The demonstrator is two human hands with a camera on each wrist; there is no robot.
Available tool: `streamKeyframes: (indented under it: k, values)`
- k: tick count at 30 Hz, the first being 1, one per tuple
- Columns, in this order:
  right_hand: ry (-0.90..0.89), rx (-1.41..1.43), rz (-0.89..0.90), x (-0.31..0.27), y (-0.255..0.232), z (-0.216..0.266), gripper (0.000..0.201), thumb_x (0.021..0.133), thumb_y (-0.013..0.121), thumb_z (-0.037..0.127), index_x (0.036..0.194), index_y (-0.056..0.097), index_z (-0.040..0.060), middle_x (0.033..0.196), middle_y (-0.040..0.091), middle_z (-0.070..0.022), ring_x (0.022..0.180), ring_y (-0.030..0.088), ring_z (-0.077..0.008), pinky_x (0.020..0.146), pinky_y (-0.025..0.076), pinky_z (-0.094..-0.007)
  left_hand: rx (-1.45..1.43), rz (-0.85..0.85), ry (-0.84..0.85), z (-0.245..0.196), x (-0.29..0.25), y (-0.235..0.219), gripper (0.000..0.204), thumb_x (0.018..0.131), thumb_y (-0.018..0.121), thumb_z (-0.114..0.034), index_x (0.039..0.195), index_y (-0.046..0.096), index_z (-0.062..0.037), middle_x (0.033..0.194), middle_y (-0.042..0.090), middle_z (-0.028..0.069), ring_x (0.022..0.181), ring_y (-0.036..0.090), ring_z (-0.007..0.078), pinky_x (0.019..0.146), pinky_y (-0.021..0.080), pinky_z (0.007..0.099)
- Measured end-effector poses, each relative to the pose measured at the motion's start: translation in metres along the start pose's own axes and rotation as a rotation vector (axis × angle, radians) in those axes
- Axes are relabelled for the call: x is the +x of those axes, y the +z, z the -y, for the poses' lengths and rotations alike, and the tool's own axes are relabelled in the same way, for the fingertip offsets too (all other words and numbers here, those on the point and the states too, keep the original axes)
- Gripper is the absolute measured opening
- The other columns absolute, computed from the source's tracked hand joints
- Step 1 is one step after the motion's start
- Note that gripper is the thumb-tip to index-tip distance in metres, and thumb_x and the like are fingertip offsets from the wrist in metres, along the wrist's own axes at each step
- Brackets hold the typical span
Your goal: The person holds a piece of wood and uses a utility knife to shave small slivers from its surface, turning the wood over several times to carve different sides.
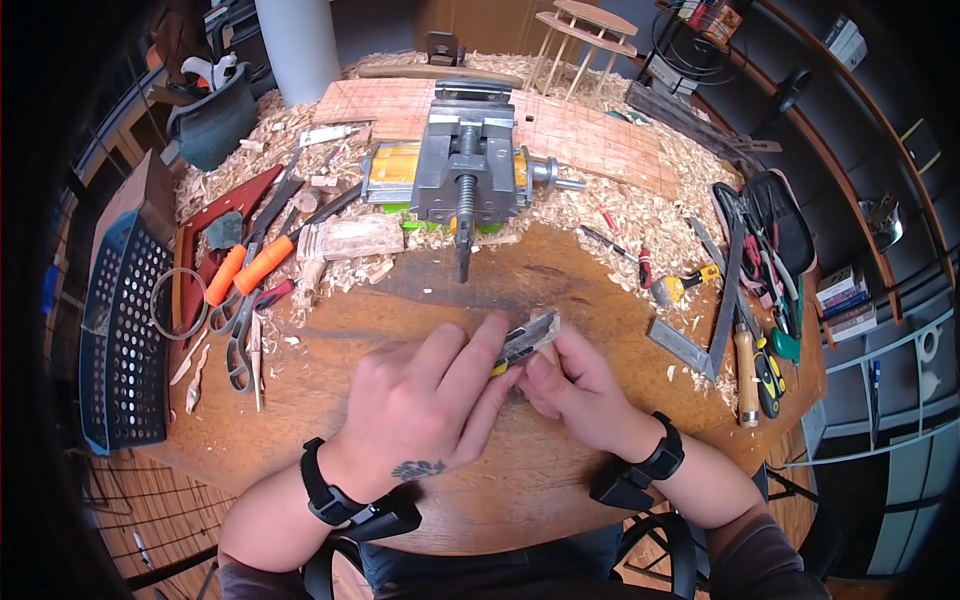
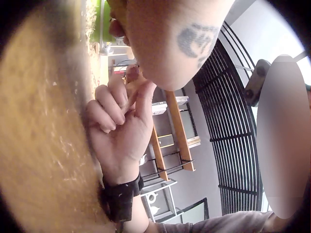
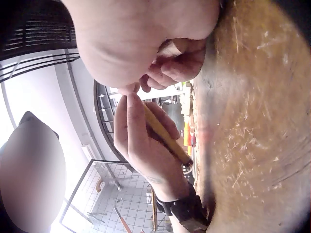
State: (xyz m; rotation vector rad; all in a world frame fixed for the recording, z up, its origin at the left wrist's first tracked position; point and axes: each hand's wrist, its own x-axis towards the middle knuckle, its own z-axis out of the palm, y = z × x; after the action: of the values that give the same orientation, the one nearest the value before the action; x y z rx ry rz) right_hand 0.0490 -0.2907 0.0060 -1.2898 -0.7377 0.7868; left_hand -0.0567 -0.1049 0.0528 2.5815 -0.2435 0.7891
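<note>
In the head view, my left hand (image 1: 415, 400) grips a tool with a yellow handle (image 3: 167, 141), which shows along the palm in the right wrist view. A dark and silver part (image 1: 526, 340) of what the hands hold sticks up between them. My right hand (image 1: 585, 400) pinches a small pale wooden piece (image 2: 130, 99) between thumb and curled fingers, seen in the left wrist view. Both hands meet above the front of the table, fingertips close together. Where the tool touches the wood is hidden by the fingers.
Behind the hands stands a metal vise (image 1: 465, 165) among wood shavings (image 1: 590, 215). Orange-handled tools (image 1: 262, 262), scissors (image 1: 238, 360) and a perforated basket (image 1: 125, 340) lie left. A metal square (image 1: 685, 348), a chisel (image 1: 747, 375) and a tool pouch (image 1: 780, 225) lie right.
</note>
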Motion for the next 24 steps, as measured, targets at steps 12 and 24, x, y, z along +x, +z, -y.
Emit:
streamKeyframes:
  k: [12,24]
  values:
    - [0.055,0.11,0.095,-0.003,-0.002,0.001,0.056,0.113,0.041,0.048,0.15,0.041,0.0056,0.104,0.057,0.0034,0.078,0.044,-0.0028,0.067,0.039,-0.0194,-0.02,0.048,0.048,0.001,-0.001,0.003,0.045,0.083,0.08,-0.014,0.123,0.069,0.0015,0.079,0.06,0.0095,0.06,0.064,0.0276,0.055,0.052,0.0364]
    - [0.06,-0.065,-0.009,-0.003,0.0,-0.002,0.047,0.114,0.04,0.043,0.135,0.052,0.0028,0.094,0.057,0.002,0.081,0.049,-0.005,0.072,0.043,-0.0222,-0.008,0.03,0.044,0.001,-0.001,0.004,0.041,0.083,0.079,-0.013,0.12,0.069,0.0021,0.079,0.061,0.0101,0.06,0.064,0.0275,0.055,0.052,0.036]
